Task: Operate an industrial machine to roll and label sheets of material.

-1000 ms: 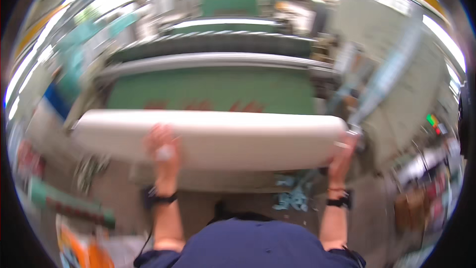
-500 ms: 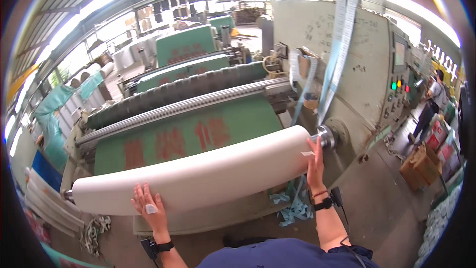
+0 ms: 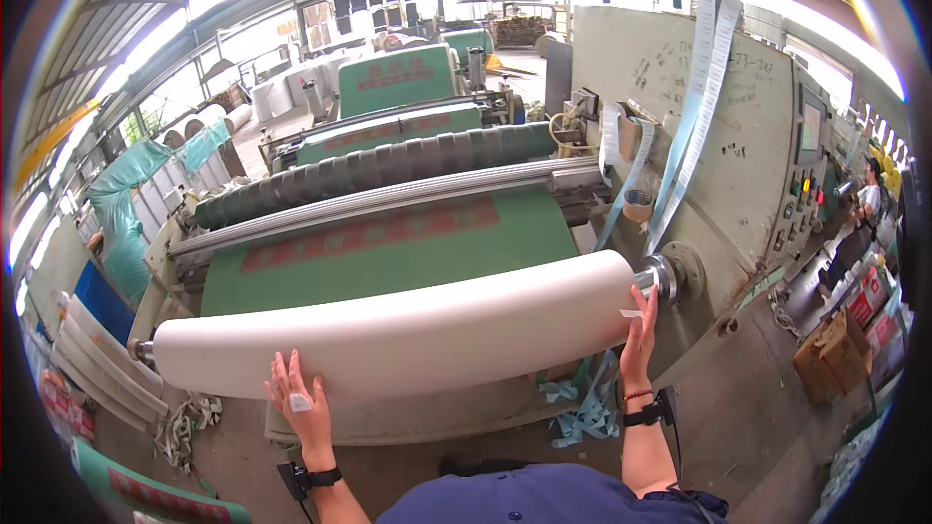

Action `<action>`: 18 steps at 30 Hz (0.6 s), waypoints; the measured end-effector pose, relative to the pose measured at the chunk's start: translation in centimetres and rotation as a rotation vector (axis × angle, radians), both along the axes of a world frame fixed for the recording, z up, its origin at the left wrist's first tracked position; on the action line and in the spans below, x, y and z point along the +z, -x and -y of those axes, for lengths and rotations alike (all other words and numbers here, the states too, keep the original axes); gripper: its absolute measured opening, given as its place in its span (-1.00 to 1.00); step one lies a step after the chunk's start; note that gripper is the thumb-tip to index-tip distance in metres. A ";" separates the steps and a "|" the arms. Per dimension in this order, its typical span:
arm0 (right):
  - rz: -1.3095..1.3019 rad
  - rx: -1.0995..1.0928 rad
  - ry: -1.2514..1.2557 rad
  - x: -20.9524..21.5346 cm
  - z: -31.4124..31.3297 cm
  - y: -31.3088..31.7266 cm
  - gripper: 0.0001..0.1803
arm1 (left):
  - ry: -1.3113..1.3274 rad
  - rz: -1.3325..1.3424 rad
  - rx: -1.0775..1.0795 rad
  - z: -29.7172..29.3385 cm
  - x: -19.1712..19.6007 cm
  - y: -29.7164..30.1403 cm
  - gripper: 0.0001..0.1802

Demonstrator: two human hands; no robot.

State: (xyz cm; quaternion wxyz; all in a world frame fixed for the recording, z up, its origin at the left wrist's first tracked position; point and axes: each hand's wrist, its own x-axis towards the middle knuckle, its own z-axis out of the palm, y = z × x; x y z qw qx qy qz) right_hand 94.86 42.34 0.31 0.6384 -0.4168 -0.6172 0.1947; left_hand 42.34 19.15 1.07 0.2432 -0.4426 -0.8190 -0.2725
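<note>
A long roll wound with pale whitish sheet (image 3: pixel 408 330) spans the front of a machine, carried on a metal shaft. Against its near side, left of the middle, my left hand (image 3: pixel 299 396) lies with spread fingers; a small white patch is on its back. My right hand (image 3: pixel 638 340) rests at the roll's right end, fingers stretched up beside the metal chuck (image 3: pixel 670 278). A small white piece shows on this hand too. Behind the roll, green sheet (image 3: pixel 388 252) with reddish printing runs through the machine.
A dark ribbed roller (image 3: pixel 379 170) and a metal bar (image 3: pixel 388 209) cross behind the sheet. The control cabinet (image 3: pixel 718 136) with lit buttons stands at right. Blue scrap strips (image 3: pixel 587 412) lie below the roll. Cardboard boxes (image 3: pixel 832 354) and a person (image 3: pixel 864 209) are far right.
The printed green sheet has advanced, its large red characters giving way to a red band. The whole scene has shifted slightly rightward in view. Both hands stay at the roll.
</note>
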 end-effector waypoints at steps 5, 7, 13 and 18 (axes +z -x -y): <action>0.196 -0.119 -0.041 -0.9 -0.7 0.0 -0.07 | 0.030 -0.007 0.012 1.4 -1.0 1.7 -0.30; 0.102 -0.079 -0.033 -0.6 -0.8 0.9 -0.07 | 0.030 -0.013 0.011 2.1 -1.7 1.8 -0.31; 0.042 -0.024 -0.024 -0.3 0.3 -0.9 -0.10 | 0.065 0.011 0.025 0.5 -0.7 0.1 -0.37; 0.036 0.001 -0.014 -0.5 0.3 -1.1 -0.09 | 0.075 0.017 0.013 0.0 0.0 -0.7 -0.37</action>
